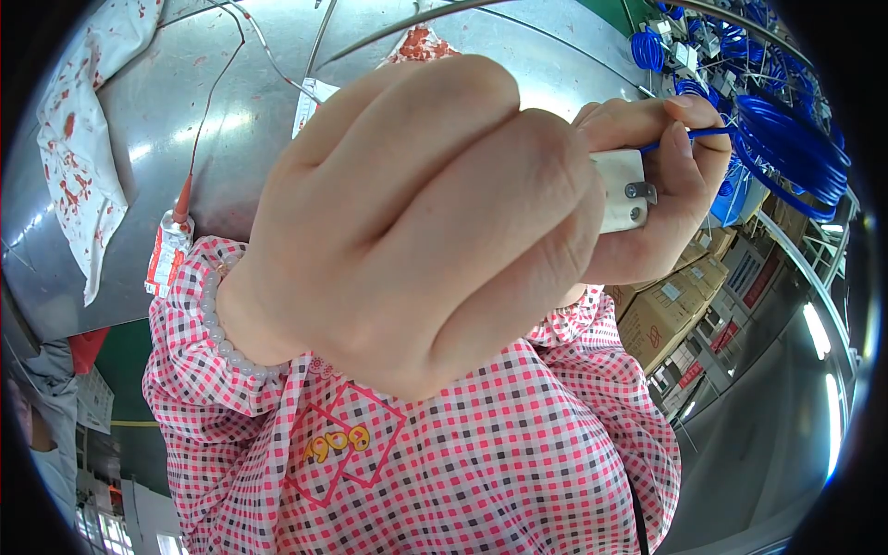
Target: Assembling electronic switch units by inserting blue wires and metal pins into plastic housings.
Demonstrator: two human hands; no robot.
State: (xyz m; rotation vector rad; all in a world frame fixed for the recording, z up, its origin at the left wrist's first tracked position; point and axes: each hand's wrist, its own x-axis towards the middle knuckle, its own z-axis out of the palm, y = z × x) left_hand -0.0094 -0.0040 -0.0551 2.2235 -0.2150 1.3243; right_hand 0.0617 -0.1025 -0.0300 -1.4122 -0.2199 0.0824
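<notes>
My left hand (pixel 416 222), a beaded bracelet on its wrist, fills the middle of the view. Its fingers are curled round the left end of a small white block (pixel 618 185), and their tips are hidden. The block's exposed end has a metal screw or clip and a round hole. Just to the right, my right hand (pixel 689 199) curves behind the block. Its thumb and fingertips pinch a blue wire (pixel 708 132) that runs toward the block. From that pinch the wire leads out to a loose blue coil (pixel 786 125) hanging at the right.
A shiny metal table (pixel 157 120) stretches behind my hands. On it lie a red-stained white cloth (pixel 74 148), a tube with a red nozzle (pixel 169 254) and another stained cloth (pixel 421 44). Many blue wire coils (pixel 647 51) are heaped far right, with cardboard boxes (pixel 671 310) below.
</notes>
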